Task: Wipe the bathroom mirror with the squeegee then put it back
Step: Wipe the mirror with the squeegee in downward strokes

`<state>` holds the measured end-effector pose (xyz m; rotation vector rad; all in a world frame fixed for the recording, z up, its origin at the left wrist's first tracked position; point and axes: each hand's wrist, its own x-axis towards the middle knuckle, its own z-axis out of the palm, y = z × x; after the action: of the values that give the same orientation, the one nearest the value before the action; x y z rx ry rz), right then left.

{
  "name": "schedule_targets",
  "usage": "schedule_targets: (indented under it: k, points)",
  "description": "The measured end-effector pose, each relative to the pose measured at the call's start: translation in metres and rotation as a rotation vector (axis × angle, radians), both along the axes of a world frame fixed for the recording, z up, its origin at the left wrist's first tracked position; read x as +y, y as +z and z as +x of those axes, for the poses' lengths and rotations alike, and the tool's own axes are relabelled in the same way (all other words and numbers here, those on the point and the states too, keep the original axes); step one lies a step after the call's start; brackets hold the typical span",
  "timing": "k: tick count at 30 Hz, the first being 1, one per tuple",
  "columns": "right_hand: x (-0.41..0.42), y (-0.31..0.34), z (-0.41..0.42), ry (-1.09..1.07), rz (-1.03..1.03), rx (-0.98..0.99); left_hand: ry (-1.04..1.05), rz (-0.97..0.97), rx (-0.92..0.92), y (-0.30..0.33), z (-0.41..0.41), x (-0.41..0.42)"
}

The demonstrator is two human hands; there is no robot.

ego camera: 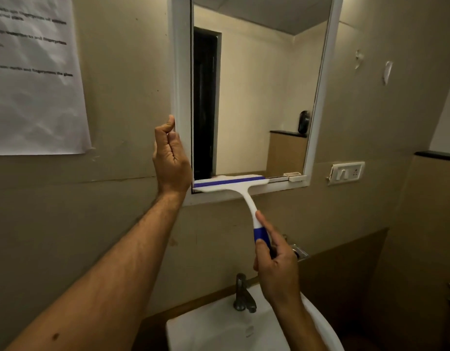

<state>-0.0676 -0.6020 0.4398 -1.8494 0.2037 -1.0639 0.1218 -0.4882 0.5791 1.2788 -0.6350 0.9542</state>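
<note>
While my left hand (pixel 171 158) grips the mirror (pixel 254 97) frame, my right hand (pixel 275 264) holds the squeegee (pixel 230 183) at the glass's bottom edge.

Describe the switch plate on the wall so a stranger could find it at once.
Start at the white-framed mirror above the sink. Go just past its lower right corner along the beige wall: the switch plate sits there, below a dark ledge. It is the only white rectangular plate on that wall, with a rocker switch and socket holes, and its left edge looks cracked.
</note>
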Motion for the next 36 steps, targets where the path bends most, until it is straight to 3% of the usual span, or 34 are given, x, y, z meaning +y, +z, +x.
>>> schedule_targets:
  k: [8, 12, 17, 26, 36]
  points:
    - [-0.008, 0.062, 0.019, -0.019, 0.003, -0.137, 0.022, 0.092, -0.082, 0.022, -0.004, 0.009]
    - [-0.014, 0.037, 0.015, -0.005, 0.013, -0.105, 0.026, 0.096, -0.105, 0.054, -0.001, 0.008]
    - [-0.025, 0.004, -0.004, 0.023, 0.029, 0.005, 0.041, -0.034, -0.052, 0.060, 0.002, -0.007]
    - [-0.042, 0.070, 0.006, -0.033, 0.070, -0.108, 0.050, -0.022, -0.072, 0.053, 0.006, -0.008]
    - [-0.047, 0.015, -0.018, -0.048, 0.196, 0.015, 0.072, 0.015, -0.093, 0.051, 0.005, -0.007]
